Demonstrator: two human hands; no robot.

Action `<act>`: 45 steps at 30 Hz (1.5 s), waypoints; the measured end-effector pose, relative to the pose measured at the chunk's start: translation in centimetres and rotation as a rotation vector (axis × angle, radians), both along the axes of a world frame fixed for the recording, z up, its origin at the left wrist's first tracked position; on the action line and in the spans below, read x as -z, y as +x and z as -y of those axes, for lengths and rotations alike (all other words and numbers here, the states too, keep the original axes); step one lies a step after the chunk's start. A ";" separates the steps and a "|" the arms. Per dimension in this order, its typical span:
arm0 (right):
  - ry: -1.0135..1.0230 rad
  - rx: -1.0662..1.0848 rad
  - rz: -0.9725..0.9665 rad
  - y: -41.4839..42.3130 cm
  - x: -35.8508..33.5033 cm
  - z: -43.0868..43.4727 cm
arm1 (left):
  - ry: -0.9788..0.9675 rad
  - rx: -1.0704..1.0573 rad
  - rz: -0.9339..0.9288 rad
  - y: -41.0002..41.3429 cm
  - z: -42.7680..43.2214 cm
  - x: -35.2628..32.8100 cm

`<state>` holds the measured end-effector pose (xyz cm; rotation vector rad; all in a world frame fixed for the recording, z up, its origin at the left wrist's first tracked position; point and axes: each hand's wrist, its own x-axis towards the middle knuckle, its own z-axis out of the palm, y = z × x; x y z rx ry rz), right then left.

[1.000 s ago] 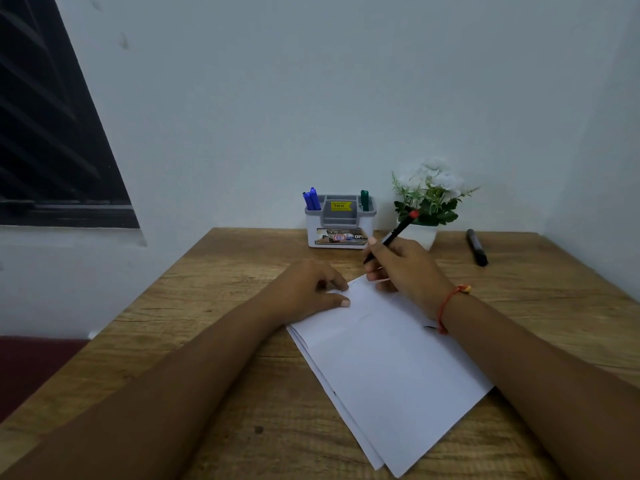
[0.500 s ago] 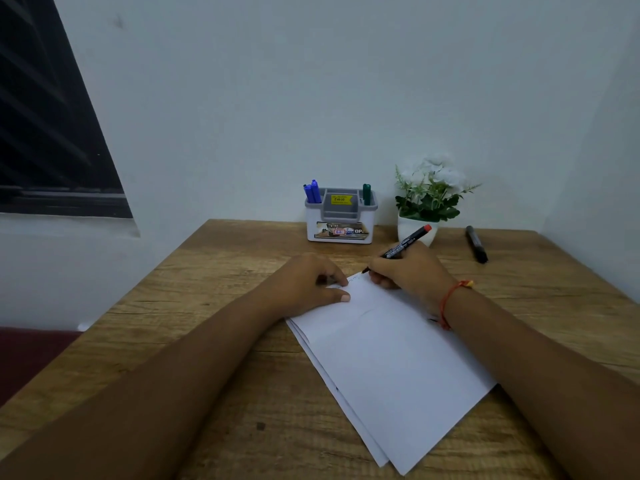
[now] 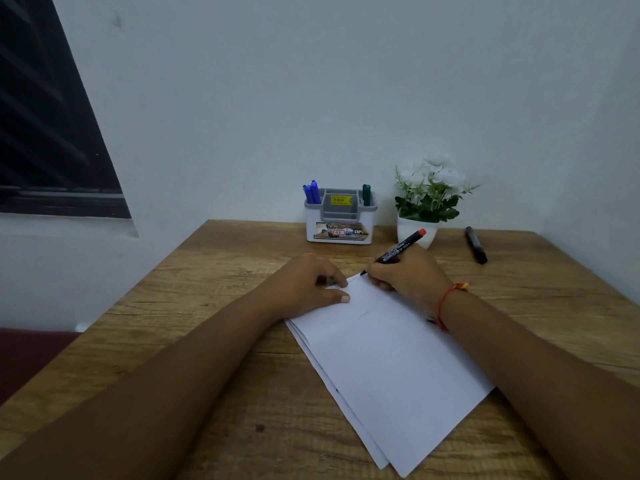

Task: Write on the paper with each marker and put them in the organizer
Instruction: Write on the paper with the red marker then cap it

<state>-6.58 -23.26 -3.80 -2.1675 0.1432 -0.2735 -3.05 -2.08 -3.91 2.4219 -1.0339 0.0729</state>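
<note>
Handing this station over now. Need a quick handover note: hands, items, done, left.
Left hand rests on the paper near its top corner, steadying it.
Right hand grips the red marker, tip on the paper.
Organizer at the back of the table holds two blue markers and a green marker.
Black marker lies on the table, right of the plant.
Done: blue and green stowed.
Left: finish writing with red, stow it, then write with black and stow it.
</note>
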 end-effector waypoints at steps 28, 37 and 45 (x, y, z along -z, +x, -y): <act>0.134 0.016 -0.009 0.1 -0.3 0.2 | -0.010 0.003 -0.023 0.1 -0.1 0.1; 0.016 0.034 -0.032 -0.1 -0.5 0.1 | -0.012 0.002 -0.027 0.1 -0.1 0.2; 0.010 0.034 -0.042 -0.3 -0.7 -0.2 | -0.014 -0.002 -0.019 0.3 -0.1 0.3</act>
